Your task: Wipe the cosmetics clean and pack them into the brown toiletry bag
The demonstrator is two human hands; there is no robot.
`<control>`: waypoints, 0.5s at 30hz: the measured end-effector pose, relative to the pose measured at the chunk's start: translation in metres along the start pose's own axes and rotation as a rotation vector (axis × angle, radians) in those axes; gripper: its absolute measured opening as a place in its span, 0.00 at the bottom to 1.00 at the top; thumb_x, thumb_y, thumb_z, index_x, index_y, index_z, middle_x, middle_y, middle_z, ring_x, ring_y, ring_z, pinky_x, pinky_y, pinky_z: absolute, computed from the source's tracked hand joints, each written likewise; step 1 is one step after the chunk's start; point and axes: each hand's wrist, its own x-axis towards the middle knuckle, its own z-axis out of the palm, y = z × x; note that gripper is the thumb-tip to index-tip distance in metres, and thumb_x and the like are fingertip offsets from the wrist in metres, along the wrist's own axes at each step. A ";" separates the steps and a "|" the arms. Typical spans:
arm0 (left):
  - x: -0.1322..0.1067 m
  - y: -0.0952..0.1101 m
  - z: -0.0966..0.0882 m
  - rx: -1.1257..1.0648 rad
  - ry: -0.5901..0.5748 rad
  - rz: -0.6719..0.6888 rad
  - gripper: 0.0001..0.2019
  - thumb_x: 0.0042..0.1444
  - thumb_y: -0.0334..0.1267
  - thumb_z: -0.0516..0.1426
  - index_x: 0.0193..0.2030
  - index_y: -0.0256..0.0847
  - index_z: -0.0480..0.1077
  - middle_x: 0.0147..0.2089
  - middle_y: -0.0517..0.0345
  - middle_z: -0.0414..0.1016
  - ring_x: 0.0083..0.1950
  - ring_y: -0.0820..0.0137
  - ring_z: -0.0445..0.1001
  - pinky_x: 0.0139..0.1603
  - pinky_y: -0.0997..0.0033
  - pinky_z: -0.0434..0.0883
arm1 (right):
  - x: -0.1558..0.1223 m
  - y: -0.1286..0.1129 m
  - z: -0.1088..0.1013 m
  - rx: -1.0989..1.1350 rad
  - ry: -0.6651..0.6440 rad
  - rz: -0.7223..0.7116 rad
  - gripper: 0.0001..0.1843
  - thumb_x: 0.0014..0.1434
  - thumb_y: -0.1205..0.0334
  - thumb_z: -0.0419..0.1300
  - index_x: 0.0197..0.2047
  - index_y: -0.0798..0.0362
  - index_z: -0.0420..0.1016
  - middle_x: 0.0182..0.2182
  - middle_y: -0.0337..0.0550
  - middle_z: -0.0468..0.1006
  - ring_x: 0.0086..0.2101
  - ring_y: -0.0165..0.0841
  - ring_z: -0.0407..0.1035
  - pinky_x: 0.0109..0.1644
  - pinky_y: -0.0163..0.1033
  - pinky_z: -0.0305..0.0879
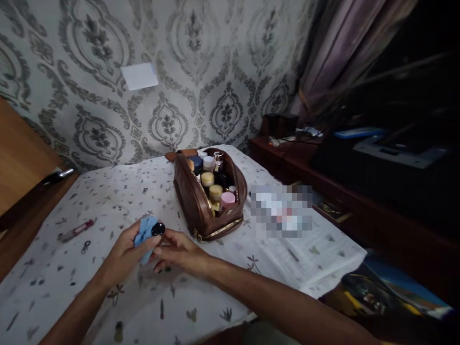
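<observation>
My left hand (124, 249) is closed on a light blue cloth (144, 227), with its thumb across the front. Against the cloth is a small, shiny black round cap or jar (158, 229); what lies under it is hidden. From the right, my right hand (181, 251) pinches the edge of this black piece, its lower fingers curled below. Just beyond my hands stands a brown toiletry bag (190, 211), unzipped at the top. Inside are several small cosmetic jars, among them a pink-lidded jar (227, 199), a yellow-lidded jar (215, 192) and a silver-capped bottle (218, 160).
A patterned white cloth (118, 191) covers the table. On its left lies a slim pinkish tube (77, 230). To the bag's right is a blurred-out item (280, 211). A dark red cabinet (287, 163) borders the right side; patterned wallpaper (215, 86) rises behind.
</observation>
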 end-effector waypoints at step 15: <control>0.023 -0.007 -0.006 0.459 0.208 0.315 0.14 0.61 0.51 0.55 0.36 0.43 0.73 0.30 0.62 0.75 0.28 0.71 0.72 0.29 0.76 0.69 | -0.009 -0.014 0.000 -0.131 0.116 0.113 0.32 0.40 0.33 0.73 0.31 0.54 0.71 0.24 0.30 0.72 0.19 0.21 0.61 0.25 0.31 0.57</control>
